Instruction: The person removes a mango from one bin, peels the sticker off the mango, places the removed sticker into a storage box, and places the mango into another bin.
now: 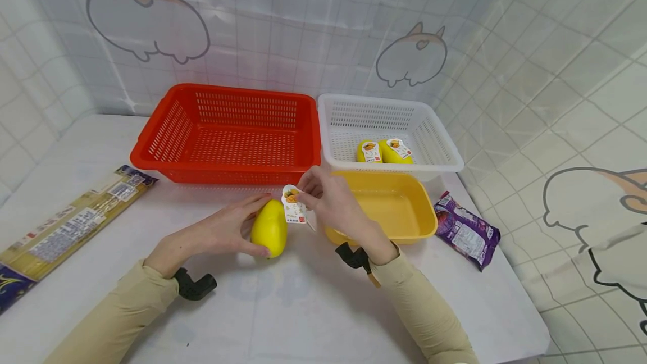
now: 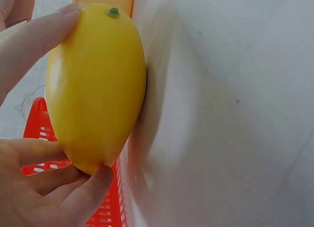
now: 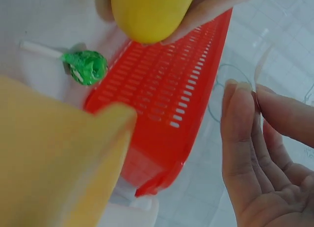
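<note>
My left hand (image 1: 217, 233) grips a yellow plastic mango (image 1: 269, 233) between thumb and fingers, low over the white table. In the left wrist view the mango (image 2: 98, 85) shows a small green stem dot, with fingertips at both ends. Just right of the fruit, my right hand (image 1: 333, 200) pinches a white sticker label (image 1: 294, 213) with a mango picture. From the right wrist view the label is edge-on between thumb and fingertips. Whether the label touches the mango, I cannot tell. Two more yellow mangoes (image 1: 381, 155) with such labels lie in the white basket (image 1: 429, 128).
A red basket (image 1: 227, 176) stands behind my hands, a yellow tub (image 1: 429, 223) right of them. A green-wrapped lollipop (image 3: 88, 67) lies beside the red basket. At left lies a long noodle-like pack (image 1: 76, 226); at right, a purple snack bag (image 1: 467, 235). Tiled walls enclose the table.
</note>
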The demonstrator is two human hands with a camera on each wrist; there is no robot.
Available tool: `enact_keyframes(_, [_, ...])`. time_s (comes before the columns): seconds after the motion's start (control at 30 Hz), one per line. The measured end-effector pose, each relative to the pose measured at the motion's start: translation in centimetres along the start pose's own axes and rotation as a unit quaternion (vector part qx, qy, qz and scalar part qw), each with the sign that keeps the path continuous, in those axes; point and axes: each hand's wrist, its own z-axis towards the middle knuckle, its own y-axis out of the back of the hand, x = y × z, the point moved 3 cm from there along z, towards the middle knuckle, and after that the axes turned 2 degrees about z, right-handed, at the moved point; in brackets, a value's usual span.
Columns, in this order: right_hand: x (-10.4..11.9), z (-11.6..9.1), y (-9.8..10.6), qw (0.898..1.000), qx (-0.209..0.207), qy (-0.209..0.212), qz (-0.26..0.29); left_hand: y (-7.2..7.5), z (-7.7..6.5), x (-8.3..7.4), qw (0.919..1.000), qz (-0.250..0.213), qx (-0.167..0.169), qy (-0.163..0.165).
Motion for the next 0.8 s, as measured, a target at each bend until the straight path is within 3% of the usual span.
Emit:
enact_keyframes(0.27, [-0.1, 0.0, 1.0, 0.999, 0.009, 0.034, -0.023, 0.1, 0.0, 0.0, 0.9999, 0.009, -0.001, -0.004])
enact_keyframes(0.57, [-0.1, 0.1, 1.5, 0.999, 0.01, 0.01, -0.043, 0.1, -0.2, 0.1, 0.9997, 0.02, -0.009, -0.012])
enact_keyframes(0.8, [-0.4, 0.3, 2.2, 0.999, 0.024, 0.005, -0.043, 0.0, -0.1, 0.0, 0.9999, 0.013, -0.006, 0.002])
